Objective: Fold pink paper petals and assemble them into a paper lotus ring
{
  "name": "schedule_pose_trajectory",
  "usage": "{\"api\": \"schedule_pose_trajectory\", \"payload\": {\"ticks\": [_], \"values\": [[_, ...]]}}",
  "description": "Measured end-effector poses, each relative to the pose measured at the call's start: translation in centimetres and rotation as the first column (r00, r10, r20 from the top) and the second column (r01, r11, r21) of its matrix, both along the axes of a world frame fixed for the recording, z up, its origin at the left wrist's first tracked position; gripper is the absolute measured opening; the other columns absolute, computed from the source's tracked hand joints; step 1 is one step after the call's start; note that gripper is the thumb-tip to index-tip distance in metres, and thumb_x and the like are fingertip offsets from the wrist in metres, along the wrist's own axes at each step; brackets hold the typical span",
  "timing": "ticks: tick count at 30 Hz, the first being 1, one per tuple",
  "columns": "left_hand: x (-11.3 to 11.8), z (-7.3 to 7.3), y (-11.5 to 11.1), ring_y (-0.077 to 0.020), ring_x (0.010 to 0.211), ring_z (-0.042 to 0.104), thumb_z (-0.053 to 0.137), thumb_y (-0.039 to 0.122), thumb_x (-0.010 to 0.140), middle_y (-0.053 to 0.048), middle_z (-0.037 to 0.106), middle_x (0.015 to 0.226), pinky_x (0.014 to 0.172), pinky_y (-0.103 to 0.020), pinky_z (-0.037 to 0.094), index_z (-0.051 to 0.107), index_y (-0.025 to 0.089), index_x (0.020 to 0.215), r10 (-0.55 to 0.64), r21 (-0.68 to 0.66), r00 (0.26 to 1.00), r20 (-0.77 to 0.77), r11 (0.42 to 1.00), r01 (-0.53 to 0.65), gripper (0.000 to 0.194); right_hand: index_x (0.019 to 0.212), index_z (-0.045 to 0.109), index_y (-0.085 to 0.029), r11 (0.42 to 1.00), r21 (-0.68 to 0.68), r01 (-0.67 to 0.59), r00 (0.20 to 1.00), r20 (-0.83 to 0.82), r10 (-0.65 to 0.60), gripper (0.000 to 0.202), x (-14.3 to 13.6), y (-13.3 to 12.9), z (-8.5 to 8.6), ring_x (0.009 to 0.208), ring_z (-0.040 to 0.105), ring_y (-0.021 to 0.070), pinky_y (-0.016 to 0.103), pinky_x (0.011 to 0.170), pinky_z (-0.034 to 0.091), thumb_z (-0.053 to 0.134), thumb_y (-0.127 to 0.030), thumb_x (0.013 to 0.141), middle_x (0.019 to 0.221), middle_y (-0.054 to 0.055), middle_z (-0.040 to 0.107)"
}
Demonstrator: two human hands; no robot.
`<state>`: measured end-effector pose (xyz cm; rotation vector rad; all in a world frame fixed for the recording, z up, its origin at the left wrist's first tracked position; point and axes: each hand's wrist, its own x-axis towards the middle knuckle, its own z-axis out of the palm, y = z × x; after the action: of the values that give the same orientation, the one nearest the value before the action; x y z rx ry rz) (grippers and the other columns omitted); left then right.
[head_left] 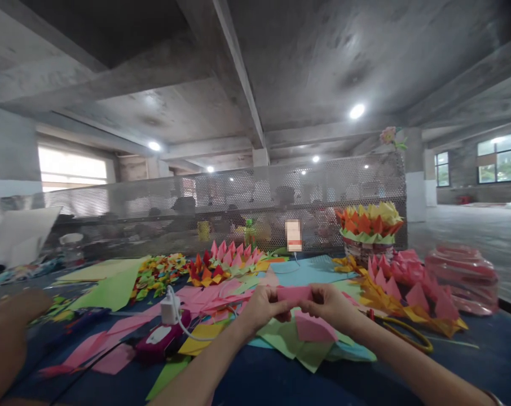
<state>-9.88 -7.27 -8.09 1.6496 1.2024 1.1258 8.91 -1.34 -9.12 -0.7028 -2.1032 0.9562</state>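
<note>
A small folded piece of pink paper point(295, 294) is stretched between my two hands above the table. My left hand point(261, 309) pinches its left end, and my right hand point(326, 304) pinches its right end, thumbs toward me. Loose green paper sheets point(281, 338) and a pink sheet point(315, 327) lie under my hands. Pink paper strips point(205, 299) spread to the left. Beyond my hands stands a cluster of pink and red pointed folded-paper pieces point(234, 254).
A purple power strip point(164, 338) with a white plug point(170, 309) sits at left. Yellow-handled scissors point(408, 332), a clear pink jar point(462, 279) and a folded-paper basket point(369, 228) are at right. Another person's arm point(10, 327) reaches in at far left. A perforated metal screen point(221, 197) backs the table.
</note>
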Motion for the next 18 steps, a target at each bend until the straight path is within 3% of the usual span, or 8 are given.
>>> {"api": "schedule_pose_trajectory", "payload": {"ticks": [18], "values": [[-1.0,-0.6,0.52,-0.0094,0.044,0.049,0.066,0.045,0.065,-0.005,0.061,0.051,0.045,-0.019,0.032,0.06,0.01,0.055,0.201,0.142,0.945,-0.259,0.976,-0.168,0.036,0.071,0.059,-0.014,0.991,0.12,0.056,0.998,0.026,-0.06,0.026,-0.02,0.46,-0.89,0.052,0.044,0.009,0.02,0.048,0.03,0.058,-0.039,0.076,0.058,-0.002,0.055]]}}
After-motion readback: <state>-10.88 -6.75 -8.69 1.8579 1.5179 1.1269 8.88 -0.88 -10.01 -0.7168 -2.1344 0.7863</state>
